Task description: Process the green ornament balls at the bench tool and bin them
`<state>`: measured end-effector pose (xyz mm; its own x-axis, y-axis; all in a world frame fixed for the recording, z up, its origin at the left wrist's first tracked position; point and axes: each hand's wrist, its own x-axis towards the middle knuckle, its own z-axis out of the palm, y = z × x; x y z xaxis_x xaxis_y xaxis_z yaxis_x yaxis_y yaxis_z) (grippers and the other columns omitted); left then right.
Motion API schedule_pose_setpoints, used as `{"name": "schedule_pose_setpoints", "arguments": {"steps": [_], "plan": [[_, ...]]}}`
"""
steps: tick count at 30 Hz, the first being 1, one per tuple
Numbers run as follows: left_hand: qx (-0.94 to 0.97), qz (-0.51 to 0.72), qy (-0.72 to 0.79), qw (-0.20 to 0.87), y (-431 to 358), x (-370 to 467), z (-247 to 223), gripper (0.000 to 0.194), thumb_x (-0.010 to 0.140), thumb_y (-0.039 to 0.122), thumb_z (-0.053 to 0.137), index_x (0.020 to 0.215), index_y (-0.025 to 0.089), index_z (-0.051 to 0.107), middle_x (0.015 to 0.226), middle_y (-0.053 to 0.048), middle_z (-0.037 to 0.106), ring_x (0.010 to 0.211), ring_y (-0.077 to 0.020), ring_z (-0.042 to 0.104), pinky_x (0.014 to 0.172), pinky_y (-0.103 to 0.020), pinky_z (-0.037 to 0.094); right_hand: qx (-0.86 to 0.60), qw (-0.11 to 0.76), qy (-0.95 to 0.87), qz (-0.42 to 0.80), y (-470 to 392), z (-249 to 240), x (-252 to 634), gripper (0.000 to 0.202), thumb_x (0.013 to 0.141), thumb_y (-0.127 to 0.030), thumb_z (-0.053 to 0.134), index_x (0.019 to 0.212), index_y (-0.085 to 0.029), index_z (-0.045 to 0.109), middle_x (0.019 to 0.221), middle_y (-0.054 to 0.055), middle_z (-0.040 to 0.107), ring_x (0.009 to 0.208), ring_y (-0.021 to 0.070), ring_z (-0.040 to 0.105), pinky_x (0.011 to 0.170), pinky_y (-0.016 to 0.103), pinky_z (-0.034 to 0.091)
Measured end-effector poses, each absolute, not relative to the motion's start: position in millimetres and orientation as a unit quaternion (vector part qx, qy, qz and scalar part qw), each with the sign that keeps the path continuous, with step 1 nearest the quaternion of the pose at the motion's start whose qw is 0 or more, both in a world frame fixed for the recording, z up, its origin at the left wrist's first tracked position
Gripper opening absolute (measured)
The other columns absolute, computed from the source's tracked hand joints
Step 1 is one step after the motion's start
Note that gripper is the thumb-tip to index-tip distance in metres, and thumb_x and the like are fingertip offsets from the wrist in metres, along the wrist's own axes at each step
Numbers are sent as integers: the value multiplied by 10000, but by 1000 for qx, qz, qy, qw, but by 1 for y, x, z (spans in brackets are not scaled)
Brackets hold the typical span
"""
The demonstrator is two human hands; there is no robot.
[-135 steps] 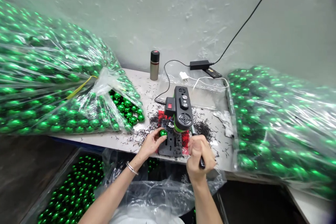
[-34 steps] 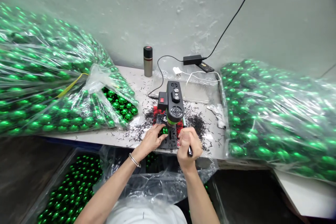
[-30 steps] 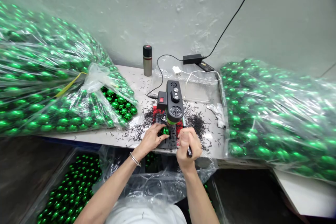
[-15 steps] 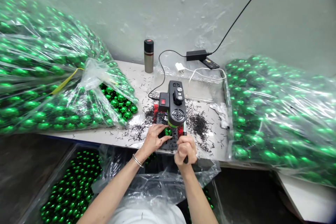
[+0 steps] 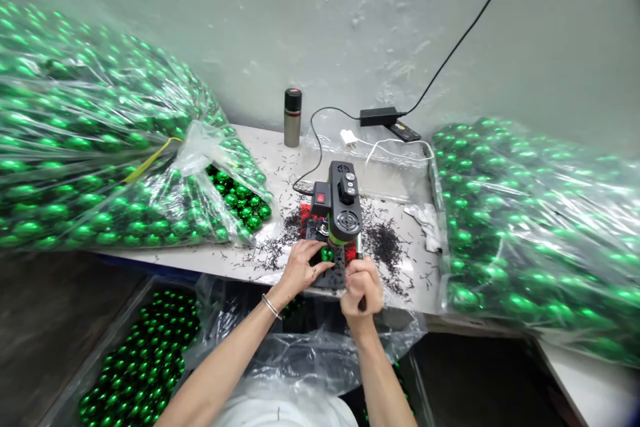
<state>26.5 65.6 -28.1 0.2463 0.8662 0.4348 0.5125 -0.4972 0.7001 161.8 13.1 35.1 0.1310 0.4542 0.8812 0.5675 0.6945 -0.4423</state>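
Observation:
A shiny green ball (image 5: pixel 327 253) sits under the front end of a small black bench press (image 5: pixel 345 197) with round vents and a red switch. My left hand (image 5: pixel 299 268) has its thumb and fingers around the ball from the left. My right hand (image 5: pixel 362 288) is wrapped round the press's black lever handle (image 5: pixel 363 305), at the front right of the press. Beneath the press, the dark base (image 5: pixel 320 277) carries scattered black bits, and red patches show at its sides. The press's head hides part of the ball's surroundings.
Large clear bags of green balls lie left (image 5: pixel 90 167) and right (image 5: pixel 520 233). Black slivers (image 5: pixel 385 243) litter the white table (image 5: pixel 257 140). Behind stand a bottle (image 5: pixel 293 121) and a power adapter (image 5: pixel 379 116). Below the table edge, an open bag (image 5: pixel 145 353) holds more green balls.
The whole view has shifted, so everything sits a little further right and lower. Both hands keep their places at the ball and the lever handle.

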Motion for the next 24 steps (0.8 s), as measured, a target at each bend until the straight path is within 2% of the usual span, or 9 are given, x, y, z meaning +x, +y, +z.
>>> {"name": "schedule_pose_setpoints", "arguments": {"steps": [2, 6, 10, 11, 12, 15, 17, 20, 24], "plan": [[754, 417, 457, 220, 60, 24, -24, 371, 831, 405, 745, 1130, 191, 692, 1073, -105, 720, 1020, -266, 648, 934, -447, 510, -414, 658, -628, -12, 10, 58, 161, 317, 951, -114, 399, 649, -206, 420, 670, -13, 497, 622, 110, 491, 589, 278, 386], [759, 422, 456, 194, 27, 10, -20, 395, 885, 426, 676, 1203, 193, 652, 1085, -118, 704, 1031, -267, 640, 918, -441, 512, -446, 655, -608, 47, 8, 91, 158, 329, 943, -104, 444, 631, -206, 416, 663, -11, 492, 644, 116, 505, 594, 279, 373], [788, 394, 456, 125, 3, -15, -17, 658, 802, 599, 688, 1300, 181, 585, 1154, -153, 673, 1068, -301, 618, 903, -455, 507, -431, 674, -599, 45, 10, 92, 155, 330, 942, -105, 453, 628, -201, 420, 637, -20, 472, 612, 111, 484, 577, 278, 357], [789, 388, 466, 100, 6, -23, -14, 664, 815, 606, 670, 1315, 180, 573, 1169, -158, 665, 1080, -306, 611, 908, -458, 501, -428, 679, -595, 43, 11, 89, 154, 326, 942, -105, 451, 631, -200, 425, 635, -21, 469, 602, 110, 475, 569, 278, 353], [785, 383, 482, 71, 13, -31, -9, 614, 856, 578, 640, 1317, 178, 570, 1176, -160, 662, 1089, -305, 606, 913, -457, 493, -426, 683, -592, 43, 12, 87, 153, 322, 942, -106, 451, 634, -200, 429, 635, -21, 466, 596, 109, 470, 562, 277, 352], [751, 343, 564, -12, 55, -56, 10, 355, 977, 352, 536, 1264, 153, 598, 1188, -164, 657, 1092, -289, 594, 920, -436, 468, -416, 690, -591, 39, 12, 82, 152, 326, 938, -108, 461, 628, -201, 425, 629, -20, 460, 598, 113, 472, 557, 279, 356], [730, 269, 628, -26, 89, -68, 24, 286, 959, 235, 543, 1216, 133, 620, 1205, -179, 647, 1073, -289, 589, 910, -420, 454, -411, 690, -595, 36, 12, 82, 152, 330, 936, -104, 464, 623, -200, 423, 631, -18, 464, 602, 112, 474, 557, 277, 358], [729, 139, 670, 21, 130, -75, 38, 187, 894, 175, 597, 1052, 110, 672, 1067, -191, 678, 1025, -318, 604, 889, -419, 432, -410, 685, -601, 36, 12, 82, 153, 326, 936, -98, 460, 627, -197, 429, 644, -14, 478, 599, 109, 471, 553, 274, 356], [738, 115, 661, 64, 153, -72, 41, 85, 785, 124, 689, 870, 132, 698, 905, -160, 704, 978, -323, 638, 871, -390, 431, -407, 684, -605, 33, 12, 80, 154, 333, 932, -93, 460, 619, -200, 423, 649, -12, 486, 604, 112, 477, 558, 276, 361]]}}
